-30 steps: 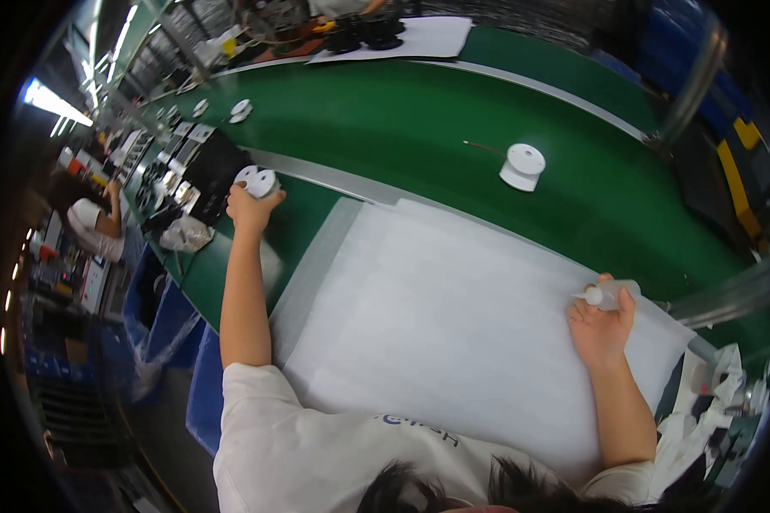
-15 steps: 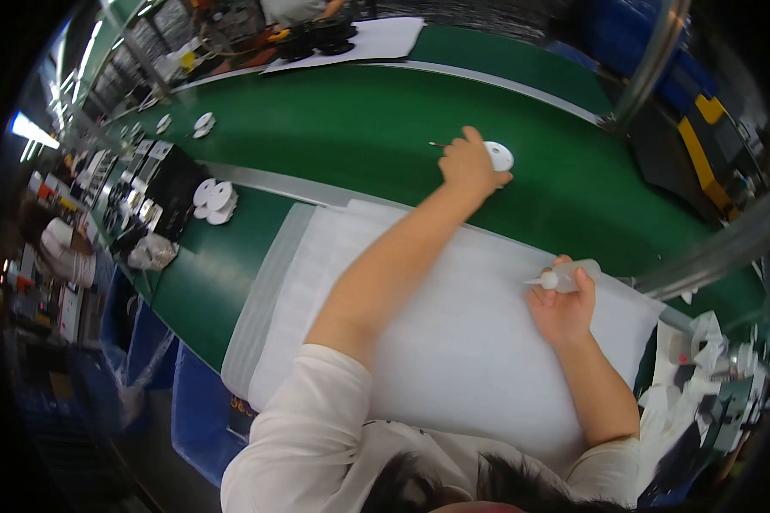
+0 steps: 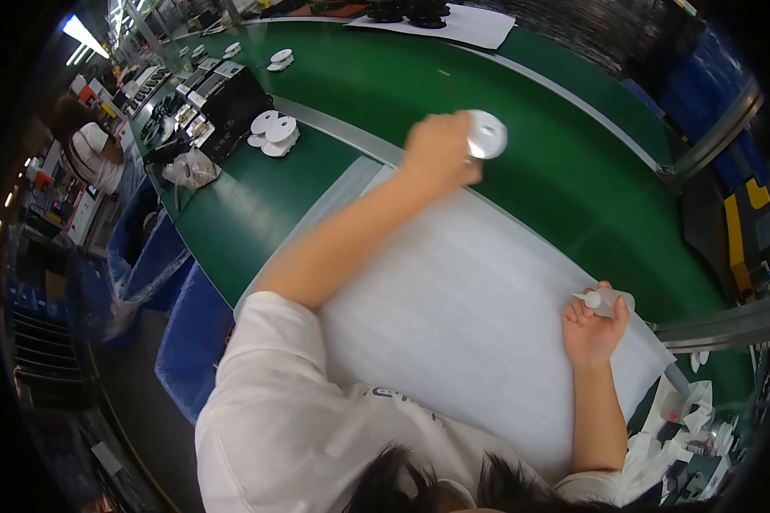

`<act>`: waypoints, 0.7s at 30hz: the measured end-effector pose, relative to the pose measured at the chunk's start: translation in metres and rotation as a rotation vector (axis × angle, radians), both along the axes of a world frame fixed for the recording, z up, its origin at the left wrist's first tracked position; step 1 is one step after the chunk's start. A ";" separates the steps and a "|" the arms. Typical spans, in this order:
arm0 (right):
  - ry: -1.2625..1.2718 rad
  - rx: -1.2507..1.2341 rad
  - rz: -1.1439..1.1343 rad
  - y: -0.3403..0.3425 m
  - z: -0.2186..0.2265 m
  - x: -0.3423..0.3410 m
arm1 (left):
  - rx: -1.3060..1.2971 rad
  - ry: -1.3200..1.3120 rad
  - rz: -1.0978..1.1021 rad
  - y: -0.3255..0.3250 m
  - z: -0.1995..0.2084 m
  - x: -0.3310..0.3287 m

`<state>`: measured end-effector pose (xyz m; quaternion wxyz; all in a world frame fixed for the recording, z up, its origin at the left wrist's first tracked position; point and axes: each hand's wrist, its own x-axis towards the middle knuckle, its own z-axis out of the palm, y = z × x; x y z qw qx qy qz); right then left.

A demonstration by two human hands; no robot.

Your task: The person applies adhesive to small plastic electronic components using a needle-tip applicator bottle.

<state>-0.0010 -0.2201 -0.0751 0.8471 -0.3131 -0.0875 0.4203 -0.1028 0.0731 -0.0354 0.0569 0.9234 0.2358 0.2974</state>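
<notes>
Spool shift: white round flanged plastic spool (image 3: pixel 490 135) now farther left over the long green surface (image 3: pixel 603 214) than half a second ago; left hand (image 3: pixel 436 156) moved with it.
Left fingers: closed on the spool's side, one round face showing; can't tell whether it clears the surface.
Right hand (image 3: pixel 592 335): fingers curled round a translucent white squeeze bottle (image 3: pixel 616 303), nozzle pointing left, over the white sheet (image 3: pixel 453 316); same grip as before.
Spool group (image 3: pixel 275 134): several white spools beside the black box (image 3: pixel 244 107), unchanged.
</notes>
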 end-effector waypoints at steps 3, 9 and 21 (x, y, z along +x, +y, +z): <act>-0.006 0.015 -0.001 -0.003 0.001 -0.001 | 0.270 -0.246 0.172 0.041 0.011 -0.079; 0.007 -0.035 -0.054 0.004 0.003 -0.005 | 0.196 -0.182 0.574 0.099 -0.023 -0.188; -0.011 -0.013 -0.018 0.004 0.002 -0.003 | 0.026 0.048 0.655 0.097 -0.045 -0.170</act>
